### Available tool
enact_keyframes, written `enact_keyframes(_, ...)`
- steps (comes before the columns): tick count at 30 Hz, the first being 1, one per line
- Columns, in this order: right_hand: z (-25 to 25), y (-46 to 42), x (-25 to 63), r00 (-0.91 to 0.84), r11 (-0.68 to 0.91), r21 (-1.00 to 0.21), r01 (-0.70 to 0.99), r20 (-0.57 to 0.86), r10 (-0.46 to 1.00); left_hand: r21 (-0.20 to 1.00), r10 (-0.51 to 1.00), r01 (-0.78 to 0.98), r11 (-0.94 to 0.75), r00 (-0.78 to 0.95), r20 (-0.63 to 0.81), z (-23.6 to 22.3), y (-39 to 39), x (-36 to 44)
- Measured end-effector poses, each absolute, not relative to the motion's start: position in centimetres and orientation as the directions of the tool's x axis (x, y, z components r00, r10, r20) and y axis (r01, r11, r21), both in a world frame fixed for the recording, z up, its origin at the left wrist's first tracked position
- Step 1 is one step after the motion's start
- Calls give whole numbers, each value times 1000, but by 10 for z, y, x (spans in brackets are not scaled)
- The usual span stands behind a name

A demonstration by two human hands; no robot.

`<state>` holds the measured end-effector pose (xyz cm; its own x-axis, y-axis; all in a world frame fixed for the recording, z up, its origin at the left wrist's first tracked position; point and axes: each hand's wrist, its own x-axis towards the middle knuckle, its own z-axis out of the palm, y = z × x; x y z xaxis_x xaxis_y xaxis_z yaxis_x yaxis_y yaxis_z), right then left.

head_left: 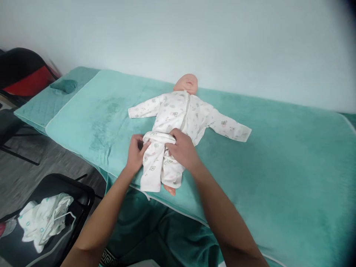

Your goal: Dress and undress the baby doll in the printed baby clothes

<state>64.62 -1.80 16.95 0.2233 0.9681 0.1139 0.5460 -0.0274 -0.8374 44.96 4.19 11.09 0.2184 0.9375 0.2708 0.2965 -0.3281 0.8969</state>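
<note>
A baby doll lies on its back on the green-covered bed, head toward the wall. It wears a white printed long-sleeved top with both sleeves spread out. White printed baby pants cover its legs, and one foot pokes out below a pant leg. My left hand grips the pants at the waistband's left side, thumb on the cloth. On the other side, my right hand is closed on the waistband near the top's hem. The doll's hands are hidden in the sleeves.
The green bed cover stretches along a white wall. At the bed's left end is a face hole. A black chair at lower left holds crumpled white clothing and a white hanger. Another chair stands beyond.
</note>
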Motion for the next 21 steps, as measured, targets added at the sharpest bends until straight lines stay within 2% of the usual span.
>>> enact_keyframes(3, 166, -17, 646, 276, -19, -868, 496, 137, 951, 840, 912, 411, -353, 350, 213, 109, 25, 438)
enact_keyframes(5, 166, -18, 645, 287, -16, -881, 473, 137, 948, 806, 902, 457, -376, 380, 206, 108, 20, 437)
enact_keyframes(9, 169, -19, 646, 267, 2, -886, 464, 142, 953, 758, 900, 523, -390, 389, 195, 106, 25, 442)
enact_keyframes(15, 173, -24, 646, 230, 2, -897, 442, 116, 966, 646, 884, 610, -459, 386, 264, 108, 55, 451)
enact_keyframes(21, 168, -22, 645, 338, -56, -932, 357, 73, 938, 578, 881, 666, -472, 326, 343, 114, 83, 470)
